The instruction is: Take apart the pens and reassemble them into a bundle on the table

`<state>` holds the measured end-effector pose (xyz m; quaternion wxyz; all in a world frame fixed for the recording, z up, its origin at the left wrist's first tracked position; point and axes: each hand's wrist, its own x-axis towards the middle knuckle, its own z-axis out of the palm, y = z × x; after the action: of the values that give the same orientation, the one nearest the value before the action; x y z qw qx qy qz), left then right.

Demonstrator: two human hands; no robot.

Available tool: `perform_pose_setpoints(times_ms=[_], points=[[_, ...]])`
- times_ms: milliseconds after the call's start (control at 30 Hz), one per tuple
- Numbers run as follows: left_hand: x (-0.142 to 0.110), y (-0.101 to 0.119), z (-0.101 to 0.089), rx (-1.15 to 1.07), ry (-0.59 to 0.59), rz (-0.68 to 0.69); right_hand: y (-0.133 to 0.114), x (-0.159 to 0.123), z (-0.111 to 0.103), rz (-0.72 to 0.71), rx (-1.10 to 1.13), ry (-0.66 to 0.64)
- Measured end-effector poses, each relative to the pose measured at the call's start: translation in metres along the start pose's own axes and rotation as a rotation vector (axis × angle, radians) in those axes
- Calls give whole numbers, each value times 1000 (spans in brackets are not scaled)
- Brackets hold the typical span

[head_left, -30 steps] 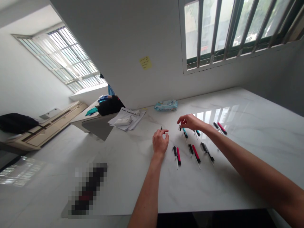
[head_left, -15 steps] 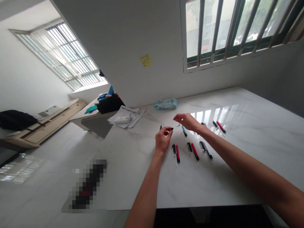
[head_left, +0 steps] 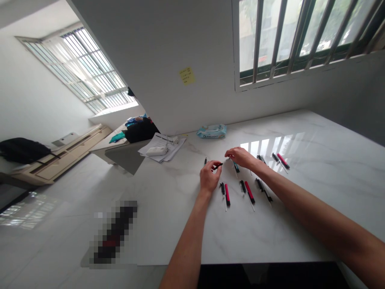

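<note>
Forearms reach in over a white marble bench (head_left: 180, 228), and both hands work just in front of a pack of wet wipes (head_left: 212, 131), the landmark here. The left hand (head_left: 209, 177) has its grip pressed together, thumb and fingertips pinching a small black pen part (head_left: 218, 164), a close hold that suits so slim a piece. The right hand (head_left: 240, 157) curls inward, its fingertips (head_left: 227, 153) just beside a teal-marked pen part (head_left: 236, 167); whether that grip pinches anything cannot be told from this view. Nearer the viewer than the pack lie black pieces (head_left: 242, 186), red barrels (head_left: 249, 192) and thin white sticks (head_left: 252, 204), set in separate groups, seemingly so each piece can be picked up alone. A lone black piece (head_left: 205, 161) lies just left of the pinched part. Left of the pack rest loose papers (head_left: 162, 148), and farther left sits a black bag (head_left: 141, 130). Above the pack, a yellow sticky note (head_left: 187, 75) marks the wall, with a barred window (head_left: 288, 40) to its right.
</note>
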<state>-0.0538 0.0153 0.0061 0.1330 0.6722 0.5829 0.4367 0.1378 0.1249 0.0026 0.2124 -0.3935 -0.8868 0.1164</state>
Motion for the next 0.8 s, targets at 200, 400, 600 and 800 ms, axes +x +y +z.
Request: perform_pose_setpoints(times_ms=[200, 400, 600, 800], points=[[0, -3, 2, 12, 9, 18, 4, 0, -1, 34, 7, 9], [0, -5, 2, 2, 10, 22, 5, 0, -3, 64, 83, 45], [0, -4, -1, 5, 37, 4, -3, 2, -15, 73, 504, 131], [1, -7, -1, -13, 55, -1, -21, 6, -21, 26, 806, 38]])
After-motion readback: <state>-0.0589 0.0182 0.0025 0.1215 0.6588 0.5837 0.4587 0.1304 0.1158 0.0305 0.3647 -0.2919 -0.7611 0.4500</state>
